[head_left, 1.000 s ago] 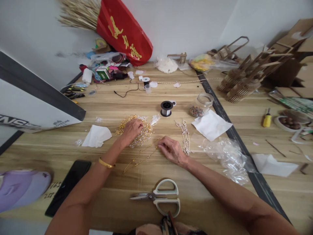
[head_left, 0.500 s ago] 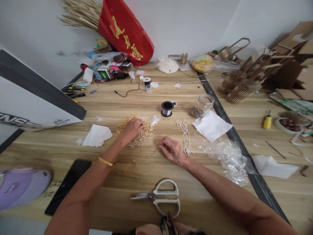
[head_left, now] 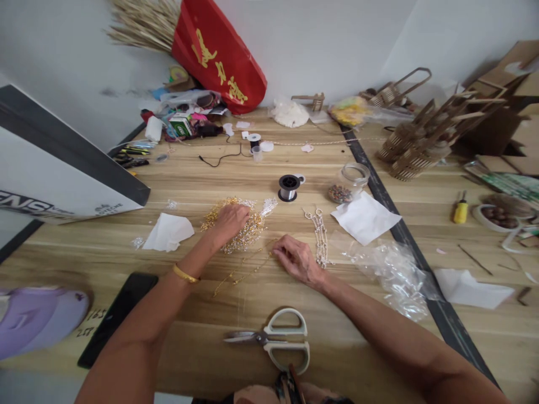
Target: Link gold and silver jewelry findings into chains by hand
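Note:
My left hand lies over a heap of gold and silver beaded chains, its fingers drawn together. What they pinch, if anything, is hidden by the hand. To the right, my right hand is closed with thumb and forefinger on the end of a thin gold beaded chain, which loops across the wood toward me. Silver beaded chains with rings lie just right of that hand. White-handled scissors lie nearer my body, blades pointing left.
Beyond the hands stand a wire spool and a glass jar of beads. White paper and clear plastic bags lie at right. A black phone lies at left, beside a large white box.
Both hands stay almost where they were, the left still at the heap and the right still pinching the gold chain. The whole view has shifted very slightly.

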`<move>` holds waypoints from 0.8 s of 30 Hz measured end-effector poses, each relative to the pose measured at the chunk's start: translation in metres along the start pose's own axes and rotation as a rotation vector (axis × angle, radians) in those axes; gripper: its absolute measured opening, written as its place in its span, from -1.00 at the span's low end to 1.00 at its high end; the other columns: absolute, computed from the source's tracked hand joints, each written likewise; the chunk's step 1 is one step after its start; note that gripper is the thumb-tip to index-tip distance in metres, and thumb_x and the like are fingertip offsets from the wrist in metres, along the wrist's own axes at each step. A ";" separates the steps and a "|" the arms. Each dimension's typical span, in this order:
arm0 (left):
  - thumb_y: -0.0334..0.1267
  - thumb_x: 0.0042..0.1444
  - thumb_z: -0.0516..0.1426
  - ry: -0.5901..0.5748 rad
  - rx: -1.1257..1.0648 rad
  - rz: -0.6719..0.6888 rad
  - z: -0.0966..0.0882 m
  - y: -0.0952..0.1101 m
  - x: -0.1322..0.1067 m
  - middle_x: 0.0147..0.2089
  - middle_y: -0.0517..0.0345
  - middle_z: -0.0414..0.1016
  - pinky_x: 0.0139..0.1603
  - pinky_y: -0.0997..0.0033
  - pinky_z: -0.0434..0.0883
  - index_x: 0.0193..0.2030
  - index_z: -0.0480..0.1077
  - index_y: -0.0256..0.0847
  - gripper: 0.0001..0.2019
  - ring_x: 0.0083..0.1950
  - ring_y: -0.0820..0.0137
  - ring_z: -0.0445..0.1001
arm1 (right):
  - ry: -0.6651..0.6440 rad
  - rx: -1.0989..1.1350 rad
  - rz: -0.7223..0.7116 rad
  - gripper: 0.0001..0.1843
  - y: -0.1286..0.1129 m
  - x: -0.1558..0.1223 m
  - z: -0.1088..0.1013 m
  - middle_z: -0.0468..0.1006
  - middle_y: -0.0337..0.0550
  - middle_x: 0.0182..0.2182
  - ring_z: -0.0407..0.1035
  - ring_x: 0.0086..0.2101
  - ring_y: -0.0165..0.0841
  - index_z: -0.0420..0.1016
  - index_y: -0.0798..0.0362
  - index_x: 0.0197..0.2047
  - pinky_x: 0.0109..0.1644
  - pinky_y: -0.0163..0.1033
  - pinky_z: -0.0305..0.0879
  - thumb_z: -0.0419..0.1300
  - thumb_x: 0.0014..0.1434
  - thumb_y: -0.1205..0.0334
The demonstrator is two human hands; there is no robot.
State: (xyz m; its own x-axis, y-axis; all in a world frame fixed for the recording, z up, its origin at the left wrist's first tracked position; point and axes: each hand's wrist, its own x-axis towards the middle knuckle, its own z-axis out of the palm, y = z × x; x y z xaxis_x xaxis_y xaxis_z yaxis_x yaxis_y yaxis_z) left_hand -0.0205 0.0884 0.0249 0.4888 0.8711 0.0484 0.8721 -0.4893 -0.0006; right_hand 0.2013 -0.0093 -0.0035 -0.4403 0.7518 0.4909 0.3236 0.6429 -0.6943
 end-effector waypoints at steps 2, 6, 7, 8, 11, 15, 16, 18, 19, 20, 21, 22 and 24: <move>-0.35 0.16 -0.05 -0.006 0.017 0.002 -0.001 0.001 0.000 -0.34 0.01 0.50 -0.25 0.33 0.24 -0.37 0.42 -0.24 -0.77 -0.28 0.27 0.42 | -0.003 -0.002 0.002 -0.87 0.000 0.000 0.000 0.41 -0.14 -0.41 0.29 -0.43 -0.40 0.34 0.06 -0.26 -0.39 -0.31 0.22 -0.01 0.27 0.28; -0.36 0.14 -0.05 -0.002 0.009 -0.006 -0.003 0.003 0.000 -0.37 0.00 0.49 -0.26 0.33 0.23 -0.38 0.41 -0.24 -0.78 -0.31 0.27 0.41 | -0.006 0.000 0.004 -0.87 -0.001 0.000 0.000 0.40 -0.15 -0.42 0.27 -0.44 -0.40 0.34 0.06 -0.27 -0.40 -0.31 0.22 0.00 0.27 0.28; -0.37 0.13 -0.05 0.003 0.001 -0.008 -0.002 0.004 -0.001 -0.37 0.00 0.49 -0.26 0.33 0.23 -0.38 0.41 -0.24 -0.78 -0.31 0.27 0.41 | -0.005 0.000 0.006 -0.87 -0.001 0.000 0.000 0.40 -0.15 -0.42 0.27 -0.44 -0.41 0.34 0.06 -0.27 -0.40 -0.31 0.22 0.00 0.27 0.28; -0.37 0.12 -0.05 0.011 -0.010 -0.010 -0.002 0.004 -0.001 -0.37 0.01 0.49 -0.26 0.33 0.23 -0.38 0.41 -0.24 -0.79 -0.31 0.28 0.41 | -0.004 0.000 0.008 -0.87 -0.001 0.000 0.000 0.40 -0.15 -0.42 0.27 -0.44 -0.41 0.34 0.06 -0.27 -0.40 -0.31 0.22 0.00 0.27 0.29; -0.37 0.10 -0.04 0.042 -0.057 -0.026 -0.002 0.003 -0.003 -0.37 0.04 0.50 -0.25 0.36 0.25 -0.39 0.42 -0.23 -0.79 -0.30 0.30 0.41 | -0.007 -0.002 0.014 -0.87 -0.001 0.000 0.000 0.40 -0.15 -0.42 0.27 -0.44 -0.41 0.34 0.07 -0.27 -0.38 -0.31 0.22 0.00 0.27 0.29; -0.36 0.05 0.01 0.096 -0.145 -0.080 -0.005 0.002 -0.007 -0.40 0.10 0.50 -0.27 0.39 0.27 -0.40 0.43 -0.20 -0.83 -0.34 0.34 0.41 | -0.007 -0.003 0.018 -0.87 -0.001 0.000 0.001 0.40 -0.15 -0.43 0.27 -0.44 -0.40 0.34 0.07 -0.27 -0.38 -0.31 0.22 0.00 0.27 0.28; -0.35 0.04 0.02 0.109 -0.176 -0.098 -0.006 0.001 -0.008 -0.41 0.11 0.51 -0.29 0.39 0.28 -0.41 0.43 -0.19 -0.85 -0.36 0.35 0.41 | -0.005 -0.003 0.020 -0.87 -0.001 0.000 0.000 0.40 -0.15 -0.43 0.27 -0.45 -0.41 0.34 0.07 -0.28 -0.38 -0.31 0.21 0.00 0.27 0.28; -0.33 0.01 0.05 0.138 -0.258 -0.134 -0.008 -0.002 -0.010 -0.41 0.13 0.52 -0.31 0.40 0.30 -0.42 0.44 -0.19 -0.87 -0.39 0.36 0.42 | -0.003 -0.004 0.023 -0.87 -0.002 0.000 0.000 0.40 -0.15 -0.43 0.26 -0.45 -0.41 0.34 0.07 -0.28 -0.39 -0.31 0.21 0.00 0.27 0.28; -0.32 0.00 0.07 0.153 -0.312 -0.144 -0.008 -0.004 -0.010 -0.41 0.14 0.52 -0.32 0.41 0.31 -0.43 0.44 -0.19 -0.88 -0.40 0.38 0.43 | -0.004 -0.004 0.023 -0.87 -0.002 0.000 0.000 0.39 -0.15 -0.43 0.26 -0.45 -0.41 0.34 0.07 -0.29 -0.39 -0.31 0.21 0.00 0.26 0.29; -0.32 -0.02 0.08 0.170 -0.374 -0.150 -0.008 -0.006 -0.011 -0.42 0.15 0.53 -0.32 0.42 0.32 -0.43 0.44 -0.19 -0.89 -0.40 0.39 0.44 | -0.005 -0.005 0.023 -0.87 -0.003 0.000 0.000 0.39 -0.15 -0.44 0.26 -0.45 -0.40 0.34 0.07 -0.28 -0.39 -0.31 0.21 0.00 0.26 0.29; -0.31 -0.03 0.09 0.188 -0.439 -0.154 -0.008 -0.008 -0.011 -0.43 0.15 0.53 -0.33 0.43 0.33 -0.44 0.44 -0.21 -0.89 -0.41 0.40 0.44 | -0.004 -0.005 0.022 -0.87 -0.003 0.000 0.000 0.39 -0.15 -0.44 0.26 -0.45 -0.40 0.34 0.07 -0.28 -0.39 -0.31 0.21 0.00 0.26 0.29; -0.31 -0.04 0.10 0.205 -0.503 -0.158 -0.008 -0.010 -0.011 -0.44 0.15 0.53 -0.34 0.45 0.34 -0.45 0.44 -0.22 -0.90 -0.42 0.41 0.44 | -0.005 -0.005 0.020 -0.87 -0.002 0.000 0.000 0.39 -0.15 -0.43 0.26 -0.45 -0.40 0.34 0.06 -0.28 -0.39 -0.32 0.21 0.00 0.26 0.29; -0.31 -0.07 0.12 0.229 -0.612 -0.165 -0.007 -0.014 -0.011 -0.47 0.15 0.51 -0.38 0.47 0.35 -0.47 0.44 -0.25 -0.91 -0.44 0.43 0.44 | -0.004 -0.004 0.016 -0.87 -0.002 0.000 0.000 0.40 -0.16 -0.43 0.27 -0.45 -0.41 0.34 0.06 -0.28 -0.39 -0.32 0.21 0.00 0.26 0.29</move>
State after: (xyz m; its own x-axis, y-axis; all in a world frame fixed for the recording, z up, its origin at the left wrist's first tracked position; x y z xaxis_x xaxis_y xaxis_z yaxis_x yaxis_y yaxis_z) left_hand -0.0380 0.0853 0.0310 0.2736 0.9386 0.2101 0.7316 -0.3449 0.5880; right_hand 0.2005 -0.0103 -0.0024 -0.4381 0.7614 0.4779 0.3343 0.6315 -0.6996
